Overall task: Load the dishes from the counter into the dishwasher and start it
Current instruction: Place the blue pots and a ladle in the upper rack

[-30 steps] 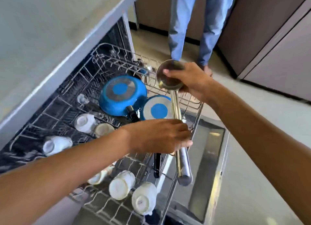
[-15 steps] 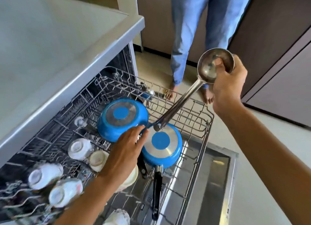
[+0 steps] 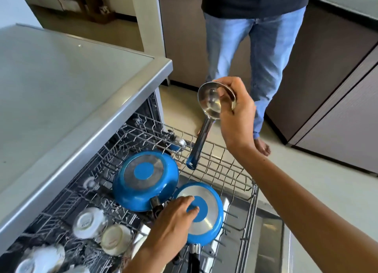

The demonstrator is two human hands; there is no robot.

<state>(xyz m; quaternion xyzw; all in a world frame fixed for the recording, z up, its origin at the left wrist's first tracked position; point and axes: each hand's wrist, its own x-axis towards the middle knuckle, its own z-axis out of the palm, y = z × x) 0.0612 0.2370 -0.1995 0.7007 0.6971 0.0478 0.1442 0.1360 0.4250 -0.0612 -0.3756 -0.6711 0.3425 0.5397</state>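
My right hand (image 3: 235, 113) grips a steel ladle (image 3: 206, 117) by its bowl, handle hanging down over the far part of the pulled-out wire rack (image 3: 245, 182). Two blue pans lie upside down in the rack: a larger pan (image 3: 145, 180) and a smaller pan (image 3: 206, 211) nearer the front. My left hand (image 3: 176, 221) rests with straight fingers on the smaller pan's base, over the larger pan's black handle. Several white cups (image 3: 88, 223) sit upside down in the rack's near left part.
A grey counter (image 3: 61, 84) overhangs the rack on the left. The open dishwasher door (image 3: 270, 248) lies below the rack at the right. A person in blue jeans (image 3: 245, 54) stands barefoot just beyond the rack. Brown cabinets (image 3: 337, 88) line the right side.
My right hand brought the ladle down and left, its handle now pointing steeply down over the far rack. My left hand moved from beside the larger pan onto the smaller pan's base.
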